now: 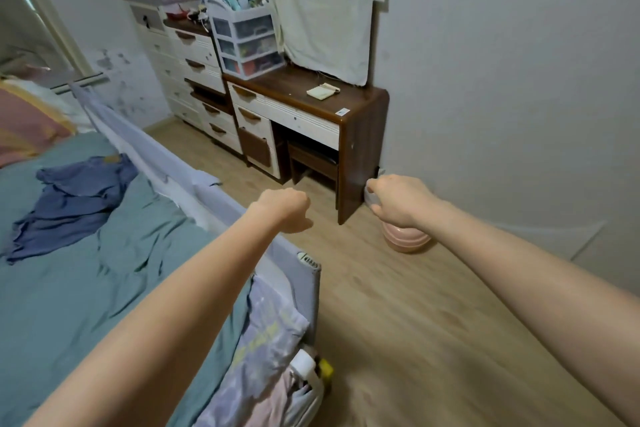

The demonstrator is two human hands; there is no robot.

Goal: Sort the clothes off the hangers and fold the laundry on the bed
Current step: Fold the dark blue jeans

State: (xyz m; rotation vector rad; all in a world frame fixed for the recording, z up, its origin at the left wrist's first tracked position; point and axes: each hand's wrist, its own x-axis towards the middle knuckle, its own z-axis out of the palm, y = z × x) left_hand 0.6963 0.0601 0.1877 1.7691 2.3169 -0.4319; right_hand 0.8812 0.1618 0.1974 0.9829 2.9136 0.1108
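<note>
A blue garment (74,199) lies crumpled on the teal bed sheet (69,305) at the left. My left hand (285,210) is stretched out past the bed's grey side rail (308,274), fingers curled into a fist with nothing visible in it. My right hand (398,199) reaches toward the wall beside the brown desk (360,149) and grips a small grey-white object (370,197); what it is cannot be made out. No hangers are in view.
A pink round container (405,241) stands on the wooden floor (433,340) just under my right hand. White drawers (194,55) and a plastic drawer unit (247,45) line the far wall. A pale cloth (322,7) hangs above the desk. Bedding (263,357) drapes over the rail.
</note>
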